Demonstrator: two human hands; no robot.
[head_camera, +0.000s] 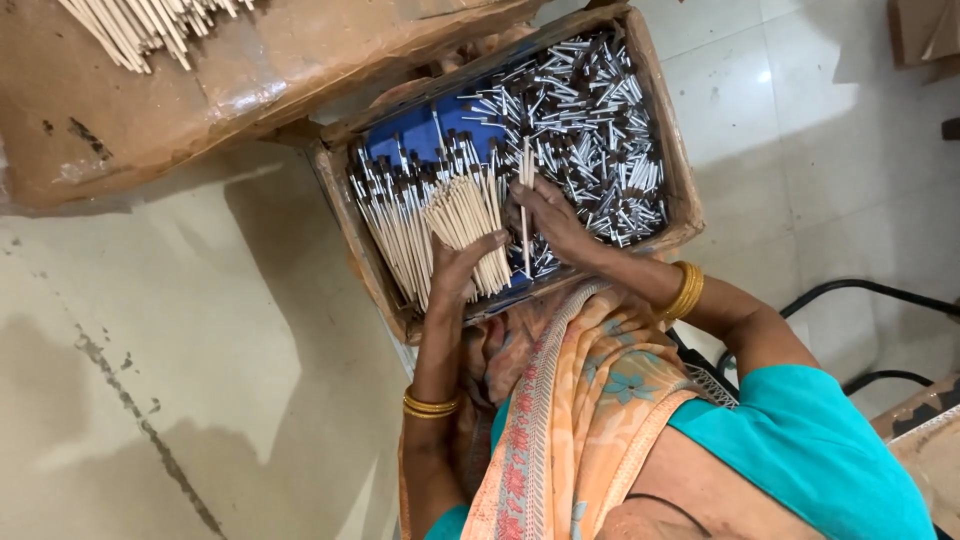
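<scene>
A cardboard box with a blue lining sits on the floor in front of me. Its right half is filled with several loose metal ferrules with dark bristle tips. Along its left side lie brushes with pale wooden handles. My left hand grips a bundle of wooden sticks over the box's near edge. My right hand pinches a single thin stick upright, just right of the bundle. Both wrists wear gold bangles.
A brown cardboard-covered surface at the upper left carries more loose wooden sticks. Pale stained floor lies to the left, tiles to the right. Black cables run at the right edge, with cardboard pieces in the top right corner.
</scene>
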